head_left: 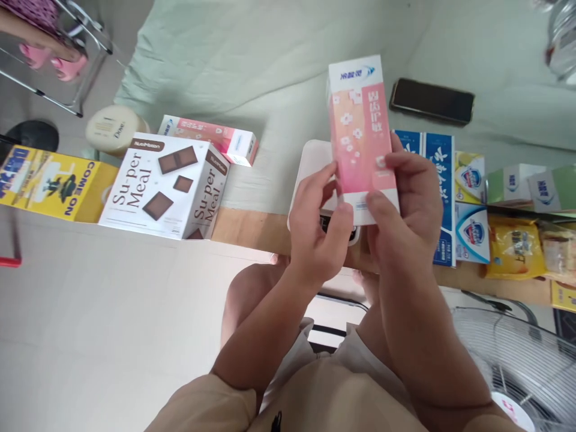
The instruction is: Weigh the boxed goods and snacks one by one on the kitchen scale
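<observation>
Both hands hold a pink and white toothpaste box (360,138) upright, its front printed with white flowers. My left hand (319,222) is closed at the box's lower left edge, thumb and fingertips touching it. My right hand (409,198) grips the lower right side, thumb across the white end. Under the box and hands is a white kitchen scale (310,162), mostly covered, with a bit of its dark display showing. A second pink toothpaste box (211,135) lies to the left, behind a white Su-per Meal box (157,186).
On the left are a yellow carton (58,183) and a cream Dove tub (114,129). To the right lie a phone (432,101), blue boxes (443,180), soap boxes (471,231) and a yellow packet (513,249). A fan (517,360) stands at lower right. Another person's feet (67,63) show upper left.
</observation>
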`<state>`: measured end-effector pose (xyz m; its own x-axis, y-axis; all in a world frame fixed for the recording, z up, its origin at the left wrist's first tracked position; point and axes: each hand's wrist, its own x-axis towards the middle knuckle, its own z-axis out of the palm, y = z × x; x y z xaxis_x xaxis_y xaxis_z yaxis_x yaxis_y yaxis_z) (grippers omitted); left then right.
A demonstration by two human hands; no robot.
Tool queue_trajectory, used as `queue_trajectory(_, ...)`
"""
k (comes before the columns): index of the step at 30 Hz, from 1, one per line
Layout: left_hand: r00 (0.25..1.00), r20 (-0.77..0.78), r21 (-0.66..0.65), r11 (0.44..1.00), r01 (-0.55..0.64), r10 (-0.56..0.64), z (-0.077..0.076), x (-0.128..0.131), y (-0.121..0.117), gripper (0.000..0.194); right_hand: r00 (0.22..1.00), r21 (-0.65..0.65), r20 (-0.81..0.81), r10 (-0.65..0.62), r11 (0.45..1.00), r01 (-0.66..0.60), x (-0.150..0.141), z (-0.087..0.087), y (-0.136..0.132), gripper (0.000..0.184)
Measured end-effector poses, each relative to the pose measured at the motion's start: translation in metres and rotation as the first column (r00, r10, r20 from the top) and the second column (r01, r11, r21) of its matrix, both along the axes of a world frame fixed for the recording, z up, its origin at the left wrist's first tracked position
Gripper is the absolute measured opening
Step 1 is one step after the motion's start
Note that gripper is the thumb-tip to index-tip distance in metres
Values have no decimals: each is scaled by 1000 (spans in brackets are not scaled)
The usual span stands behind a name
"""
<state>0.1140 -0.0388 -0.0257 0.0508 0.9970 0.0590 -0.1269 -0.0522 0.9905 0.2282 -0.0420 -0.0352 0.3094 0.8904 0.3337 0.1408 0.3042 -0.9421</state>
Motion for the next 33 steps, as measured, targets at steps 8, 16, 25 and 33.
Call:
queue_trajectory(8, 949, 286, -327, 918, 226, -132, 19, -42, 20, 31, 974, -96, -62, -216, 973, 209, -8, -3, 6, 43)
queue_trajectory(16, 842, 527, -430, 891, 146, 116, 18, -73, 36, 32, 991, -193, -112, -76, 980, 53, -33, 10, 66, 34)
queue_trajectory(25, 815, 405, -639, 765, -73, 415, 13, -91, 57, 58, 961, -398, -75, 265, 876, -272, -96, -12, 195, 15)
queue_trajectory(33, 789, 443, -663, 748, -31, 425, 12, -98, 60, 66, 904, -543, 0, 428, 759, -360, -112, -19, 229, 23)
